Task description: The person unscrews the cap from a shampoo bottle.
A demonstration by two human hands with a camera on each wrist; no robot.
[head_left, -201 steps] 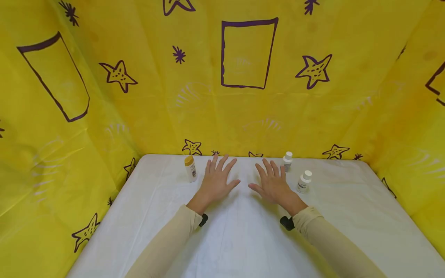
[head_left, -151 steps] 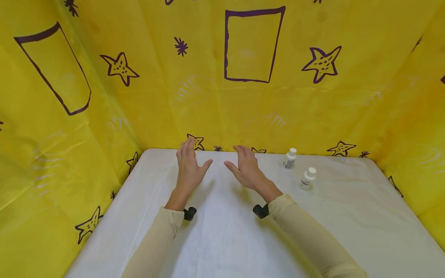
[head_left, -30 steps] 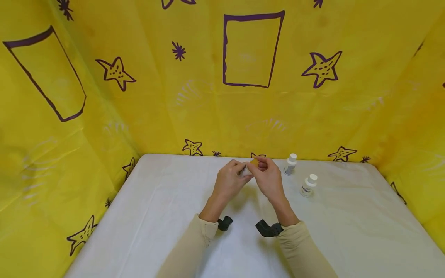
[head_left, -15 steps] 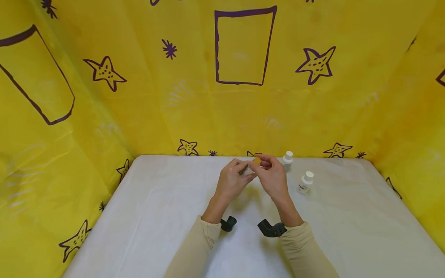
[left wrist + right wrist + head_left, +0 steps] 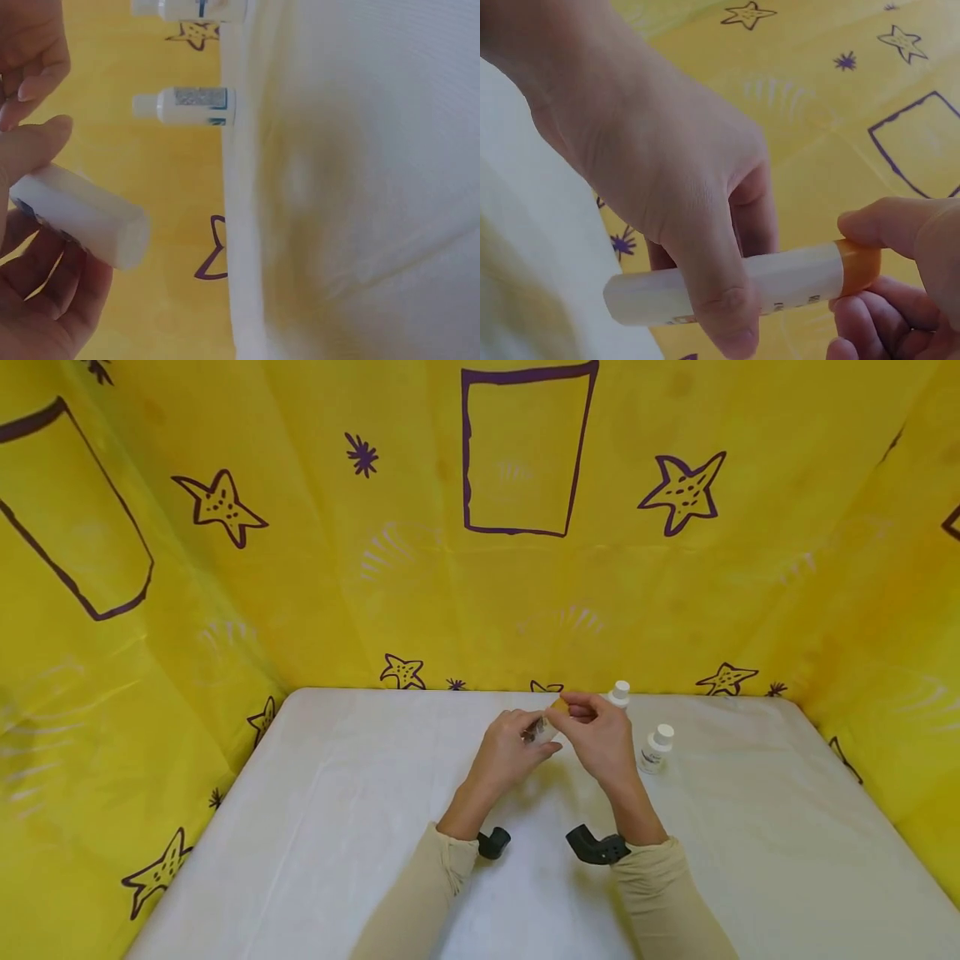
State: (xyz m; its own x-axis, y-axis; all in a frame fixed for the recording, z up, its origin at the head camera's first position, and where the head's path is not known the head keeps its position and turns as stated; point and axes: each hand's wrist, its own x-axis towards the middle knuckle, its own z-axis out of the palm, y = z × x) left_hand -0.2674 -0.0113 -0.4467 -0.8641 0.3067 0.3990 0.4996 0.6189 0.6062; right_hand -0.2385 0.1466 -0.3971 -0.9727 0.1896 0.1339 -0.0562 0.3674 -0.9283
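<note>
A white bottle (image 5: 799, 276) with an orange cap (image 5: 860, 267) is held in the air above the table, lying almost level in the right wrist view. My left hand (image 5: 502, 753) grips its white body, thumb on one side and fingers on the other. At the other end, my right hand (image 5: 602, 740) pinches the cap between thumb and fingers. The cap sits on the bottle, with no gap visible. In the left wrist view the bottle's pale base (image 5: 133, 236) points away from the left hand, and the cap is hidden.
Two small white-capped bottles stand on the right: one at the back (image 5: 619, 692), partly behind the right hand, and one nearer (image 5: 656, 749). The white-covered table (image 5: 360, 827) meets a yellow patterned curtain (image 5: 420, 593) at back and sides.
The orange-capped bottle stood at the table's left; it has been picked up and is now between both hands. Over the last second, the hands shifted slightly right, the right hand most.
</note>
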